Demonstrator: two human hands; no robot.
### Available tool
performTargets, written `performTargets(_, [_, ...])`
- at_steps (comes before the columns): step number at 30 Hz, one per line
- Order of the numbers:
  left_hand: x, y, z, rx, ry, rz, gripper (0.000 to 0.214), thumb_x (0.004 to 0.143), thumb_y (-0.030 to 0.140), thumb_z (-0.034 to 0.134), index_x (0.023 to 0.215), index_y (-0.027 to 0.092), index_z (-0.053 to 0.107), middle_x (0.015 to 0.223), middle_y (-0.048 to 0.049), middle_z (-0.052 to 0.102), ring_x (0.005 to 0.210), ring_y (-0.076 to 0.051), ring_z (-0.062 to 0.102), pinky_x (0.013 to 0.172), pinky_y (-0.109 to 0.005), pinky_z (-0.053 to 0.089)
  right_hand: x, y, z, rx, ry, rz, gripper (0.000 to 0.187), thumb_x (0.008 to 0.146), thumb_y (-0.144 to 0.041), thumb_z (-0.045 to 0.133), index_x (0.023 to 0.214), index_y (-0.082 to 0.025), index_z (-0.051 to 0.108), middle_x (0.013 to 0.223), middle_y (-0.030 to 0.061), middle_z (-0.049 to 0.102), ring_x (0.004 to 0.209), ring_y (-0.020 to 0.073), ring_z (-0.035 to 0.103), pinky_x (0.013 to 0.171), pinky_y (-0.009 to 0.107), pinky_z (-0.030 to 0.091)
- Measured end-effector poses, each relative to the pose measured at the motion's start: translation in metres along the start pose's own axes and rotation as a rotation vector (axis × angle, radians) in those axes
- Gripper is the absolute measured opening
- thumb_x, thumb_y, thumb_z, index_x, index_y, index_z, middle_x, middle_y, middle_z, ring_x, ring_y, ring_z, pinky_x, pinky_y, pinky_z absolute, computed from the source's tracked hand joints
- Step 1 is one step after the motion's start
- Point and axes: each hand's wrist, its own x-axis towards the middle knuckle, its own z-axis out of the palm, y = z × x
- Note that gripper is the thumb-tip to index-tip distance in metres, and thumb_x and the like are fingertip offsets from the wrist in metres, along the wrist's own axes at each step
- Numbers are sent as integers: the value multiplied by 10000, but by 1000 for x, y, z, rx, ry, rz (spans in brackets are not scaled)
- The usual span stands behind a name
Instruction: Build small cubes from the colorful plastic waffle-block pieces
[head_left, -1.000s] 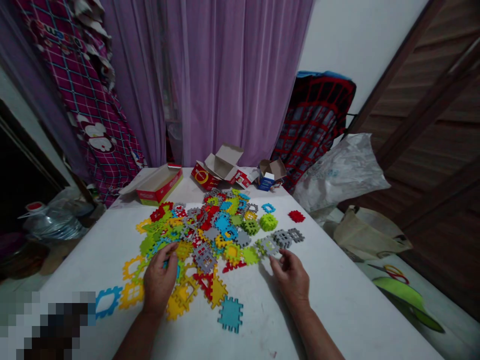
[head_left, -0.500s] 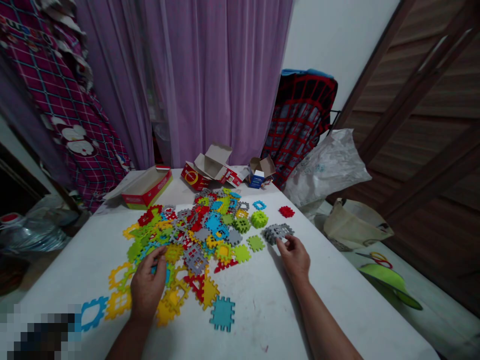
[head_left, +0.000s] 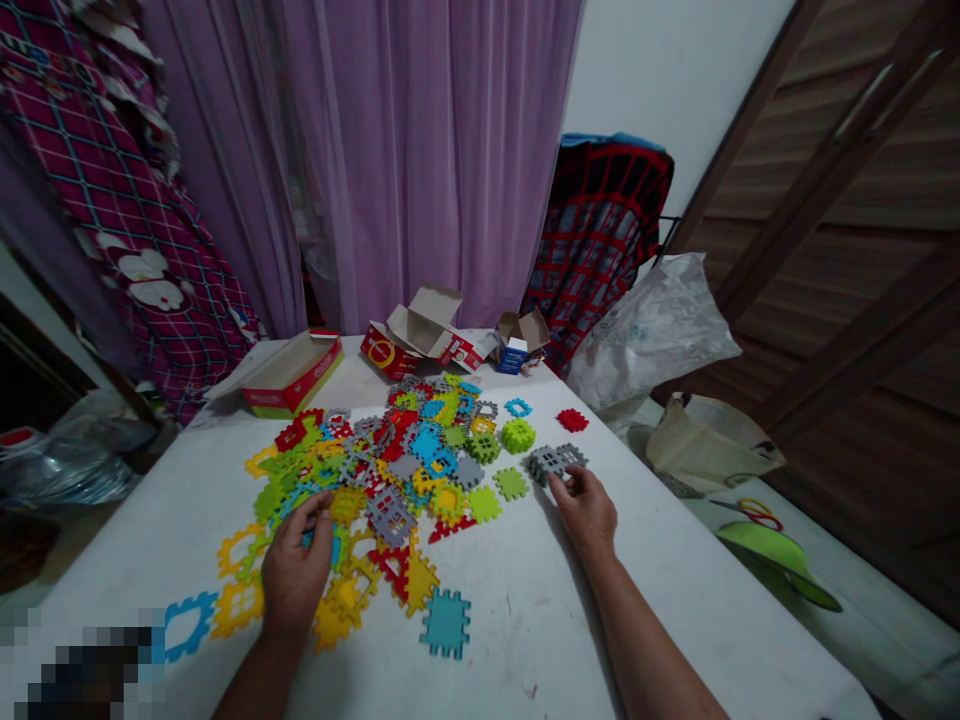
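Note:
On the white table (head_left: 510, 640) lies a heap of toothed plastic building tiles (head_left: 405, 465) in several colours. My right hand (head_left: 587, 510) is at the right of the heap, its thumb and fingers on a stack of grey window tiles (head_left: 555, 460) that rests on the table. Green tile stacks (head_left: 517, 435) and a single green tile (head_left: 511, 484) lie just left of it. Over the near left side of the heap is my left hand (head_left: 298, 555), fingers curled and thumb close to them. Whatever may be between those fingers is hidden. Yellow tiles (head_left: 238, 608) lie beside it.
At the back stand an open red and green box (head_left: 296, 375), an open red carton (head_left: 416, 335) and a small blue carton (head_left: 517, 345). A red tile stack (head_left: 572, 420) lies near the right edge. A teal tile (head_left: 446, 622) is near the front.
The view has shifted very slightly. My right hand and the grey tiles have turned a little; my left hand stays in place.

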Motion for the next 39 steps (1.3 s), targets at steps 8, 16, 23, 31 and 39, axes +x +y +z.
performTargets(8, [0, 1, 1, -2, 6, -28, 433, 799, 520, 495, 1047, 225, 692, 1063, -64, 746, 883, -216, 686, 887, -371, 536, 1, -1, -1, -31, -25, 19, 581, 659, -688, 536, 945, -204, 680, 780, 28, 670, 714, 205, 618, 613, 293, 394])
performTargets(16, [0, 3, -1, -4, -2, -21, 429, 802, 507, 501, 1054, 216, 691, 1058, -64, 746, 884, -213, 685, 891, -362, 539, 1, 0, 0, -40, -42, 26, 565, 657, -670, 546, 950, -203, 673, 788, 27, 674, 705, 204, 618, 604, 294, 391])
performTargets(23, [0, 4, -1, 0, 2, -21, 409, 803, 497, 512, 1049, 227, 695, 1045, -54, 749, 867, -206, 684, 889, -355, 539, 1, 0, 0, -33, -23, 10, 563, 666, -688, 547, 935, -211, 673, 788, 29, 679, 696, 201, 616, 600, 291, 388])
performTargets(31, [0, 3, -2, 4, -7, -5, 401, 816, 492, 506, 1051, 225, 691, 1042, -55, 746, 867, -205, 683, 879, -352, 541, 0, -1, 0, -52, -44, 13, 526, 674, -643, 566, 958, -212, 666, 810, 25, 680, 735, 201, 625, 612, 286, 392])
performTargets(39, [0, 5, -2, 8, -11, -15, 402, 812, 492, 501, 1042, 223, 693, 1038, -61, 746, 869, -210, 684, 878, -358, 543, -2, -4, -2, -78, -53, 21, 493, 685, -607, 584, 982, -221, 659, 837, 19, 679, 764, 198, 625, 618, 281, 392])
